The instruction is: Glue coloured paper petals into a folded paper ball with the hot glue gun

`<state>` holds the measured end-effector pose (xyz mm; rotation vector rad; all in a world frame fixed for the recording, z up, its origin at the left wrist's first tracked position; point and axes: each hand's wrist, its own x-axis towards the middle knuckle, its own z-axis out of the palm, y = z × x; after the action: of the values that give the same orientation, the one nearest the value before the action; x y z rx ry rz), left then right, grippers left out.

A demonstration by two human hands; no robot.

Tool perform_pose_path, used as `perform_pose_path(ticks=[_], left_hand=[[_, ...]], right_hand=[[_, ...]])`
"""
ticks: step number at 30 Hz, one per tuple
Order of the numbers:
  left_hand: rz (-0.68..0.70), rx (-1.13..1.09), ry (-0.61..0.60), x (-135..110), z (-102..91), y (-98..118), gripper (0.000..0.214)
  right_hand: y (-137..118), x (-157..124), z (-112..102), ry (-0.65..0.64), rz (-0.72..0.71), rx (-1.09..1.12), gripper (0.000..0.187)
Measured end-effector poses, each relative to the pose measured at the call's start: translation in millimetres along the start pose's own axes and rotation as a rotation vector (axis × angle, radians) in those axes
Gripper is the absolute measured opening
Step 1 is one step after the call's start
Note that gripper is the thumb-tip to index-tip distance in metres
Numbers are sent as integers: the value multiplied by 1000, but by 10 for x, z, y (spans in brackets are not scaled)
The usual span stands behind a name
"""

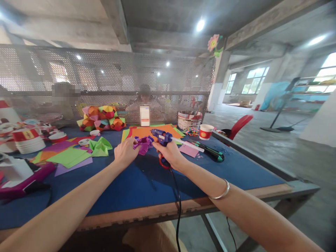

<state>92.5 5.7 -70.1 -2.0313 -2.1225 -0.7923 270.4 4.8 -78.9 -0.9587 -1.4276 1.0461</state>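
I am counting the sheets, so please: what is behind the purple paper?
An orange sheet, with green edges showing around it. The purple paper and glue gun hide some orange.

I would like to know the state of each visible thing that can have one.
Purple folded-paper piece: held in the left hand.
Dark-blue plastic glue gun: held in the right hand, translucent glue stick sticking out behind; power state unclear.
Black cord: hanging down.
Red-and-white paper cup: upright.
White woven basket: upright.
Multicoloured folded-paper balls: heaped.
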Motion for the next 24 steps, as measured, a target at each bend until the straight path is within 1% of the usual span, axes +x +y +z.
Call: perform_pose_path(ticks=[4,6,8,11,13,14,16,20,22,24], left_hand=[[-9,-65,13,17,-38,-10,24],[6,-131,41,28,-65,-22,28],[67,-238,93,47,-75,-46,29],[210,-491,163,89,-58,-92,32],[271,-634,179,122,-50,-124,25],[275,-681,184,137,-56,-141,22],[233,-731,201,163,-91,-179,20],[50,-764,226,159,-220,-250,18],[-21,-759,220,128,-265,-259,21],[-59,-757,218,102,-280,-249,29]], right_hand=[[-2,-9,-4,-4,-13,-6,13],[4,-4,-11,-5,-24,-12,13],[7,2,-20,-7,-32,-17,14],[12,10,-26,-11,-50,-26,15],[20,17,-26,-8,-65,-25,15],[26,20,-26,-7,-70,-24,15],[37,26,-26,-14,-79,-19,16],[44,29,-29,-23,-84,-22,21],[36,23,-28,-14,-64,-32,19],[20,13,-24,-5,-35,-42,17]])
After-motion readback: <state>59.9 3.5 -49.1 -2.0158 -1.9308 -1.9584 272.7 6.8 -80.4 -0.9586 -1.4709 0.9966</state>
